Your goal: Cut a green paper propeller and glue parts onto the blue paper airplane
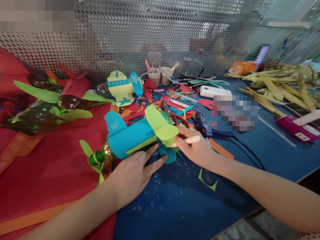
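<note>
A paper-covered bottle plane, turquoise with light green wings, lies on the blue table. My left hand rests flat beside its body, fingers spread and touching the underside. My right hand is closed round a pale wooden stick and pinches the green wing. A green bottle cap with paper propeller blades forms the plane's nose.
A yellow and blue plane stands farther back. Green-leafed bottles lie on red paper at left. Paper scraps, a blue glue gun, scissors, cups, dried husks and a pink stapler crowd the right.
</note>
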